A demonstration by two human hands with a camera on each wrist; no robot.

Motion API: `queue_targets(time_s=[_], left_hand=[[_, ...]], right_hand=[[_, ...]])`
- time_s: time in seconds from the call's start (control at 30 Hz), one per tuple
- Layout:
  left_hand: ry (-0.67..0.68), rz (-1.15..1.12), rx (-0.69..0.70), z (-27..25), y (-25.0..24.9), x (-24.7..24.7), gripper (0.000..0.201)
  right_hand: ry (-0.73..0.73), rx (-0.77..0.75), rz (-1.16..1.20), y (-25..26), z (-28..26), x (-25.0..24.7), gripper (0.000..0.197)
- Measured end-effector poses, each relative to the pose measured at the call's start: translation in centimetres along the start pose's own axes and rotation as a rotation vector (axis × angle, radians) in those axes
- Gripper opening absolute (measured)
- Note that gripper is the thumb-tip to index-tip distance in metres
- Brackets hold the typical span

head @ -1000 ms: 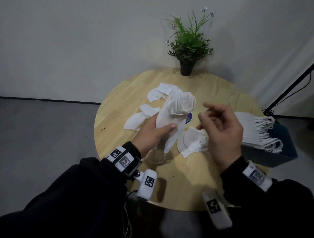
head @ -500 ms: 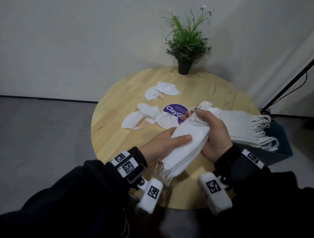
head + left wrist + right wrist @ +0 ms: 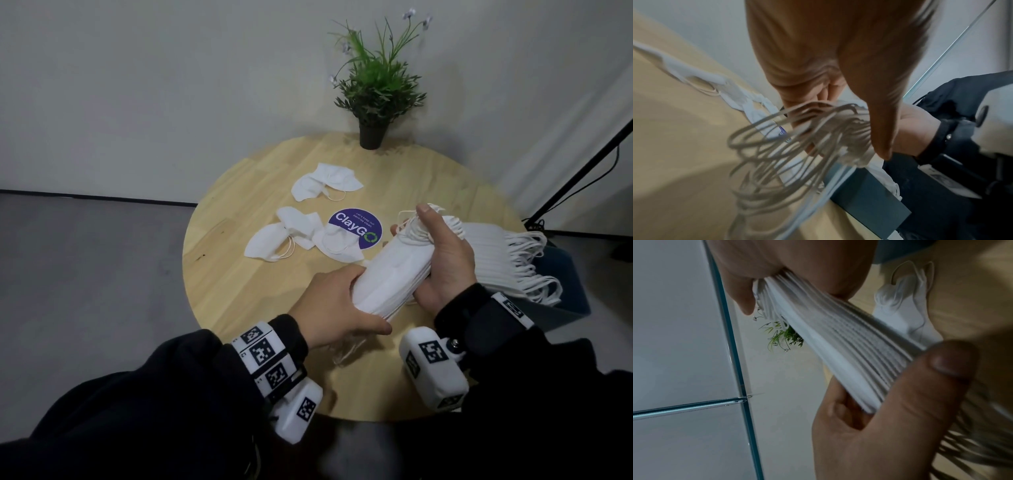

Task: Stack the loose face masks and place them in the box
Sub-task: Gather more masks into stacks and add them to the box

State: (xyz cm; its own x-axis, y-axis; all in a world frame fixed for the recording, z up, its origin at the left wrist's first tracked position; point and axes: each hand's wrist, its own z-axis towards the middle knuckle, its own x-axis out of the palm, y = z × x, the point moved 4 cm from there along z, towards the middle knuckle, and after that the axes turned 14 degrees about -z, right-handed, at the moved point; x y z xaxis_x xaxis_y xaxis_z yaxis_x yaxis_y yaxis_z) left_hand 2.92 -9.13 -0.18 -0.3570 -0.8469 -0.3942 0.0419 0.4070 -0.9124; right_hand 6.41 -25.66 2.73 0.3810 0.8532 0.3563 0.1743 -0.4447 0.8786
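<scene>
Both the left hand (image 3: 334, 305) and right hand (image 3: 442, 260) clamped a stack of masks (image 3: 394, 274) above the round table (image 3: 239, 274).

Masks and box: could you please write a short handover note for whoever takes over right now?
Left hand grips the near end of the mask stack; right hand grips the far end, by the ear loops. The stack is held above the table.
Done: many masks already in the box at the right edge.
Left: put the held stack in the box, then gather the loose masks beside the sticker and the further pair.
</scene>
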Motion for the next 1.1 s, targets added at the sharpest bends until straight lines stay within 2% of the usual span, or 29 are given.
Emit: queue_targets(time_s=[0.13,0.27,0.43,0.53,0.6,0.67,0.73,0.83,0.93,1.03,1.1], left_hand=[[-0.003,0.019,-0.029,0.2,0.2,-0.1,0.079],[0.052,-0.012,-0.041,0.0,0.3,0.4,0.083],[0.038,0.057,-0.020,0.2,0.6,0.7,0.078],[0.176,-0.096,-0.042,0.3,0.3,0.2,0.087],[0.337,-0.310,-0.117,0.2,0.3,-0.4,0.076],[0.396,-0.505,-0.261,0.1,1.0,-1.4,0.067],[0.377,-0.561,-0.381,0.2,1.8,-2.7,0.057],[0.245,-0.623,-0.465,0.4,3.1,-4.5,0.025],[0.121,-0.891,-0.560,0.2,3.1,-5.2,0.021],[-0.021,-1.247,-0.536,0.4,2.1,-4.6,0.026],[-0.112,-1.397,-0.473,0.6,1.5,-4.1,0.019]], right_hand=[[0.093,0.022,-0.049,-0.1,-0.1,0.6,0.022],[0.036,0.024,-0.046,-0.4,0.3,0.3,0.014],[0.081,0.032,-0.082,-0.6,0.7,0.2,0.010],[0.092,0.008,-0.022,-0.3,1.0,-0.1,0.028],[0.121,0.005,0.006,0.2,1.4,-0.3,0.033],[0.146,0.003,0.030,0.7,1.7,-0.6,0.032],[0.135,-0.004,0.054,1.2,2.1,-1.2,0.031],[0.078,-0.029,0.067,1.9,2.7,-2.3,0.027],[0.060,-0.055,0.132,2.6,3.4,-3.2,0.025],[0.067,-0.059,0.211,3.4,4.4,-4.4,0.028],[0.062,0.003,0.231,3.7,5.3,-5.3,0.027]])
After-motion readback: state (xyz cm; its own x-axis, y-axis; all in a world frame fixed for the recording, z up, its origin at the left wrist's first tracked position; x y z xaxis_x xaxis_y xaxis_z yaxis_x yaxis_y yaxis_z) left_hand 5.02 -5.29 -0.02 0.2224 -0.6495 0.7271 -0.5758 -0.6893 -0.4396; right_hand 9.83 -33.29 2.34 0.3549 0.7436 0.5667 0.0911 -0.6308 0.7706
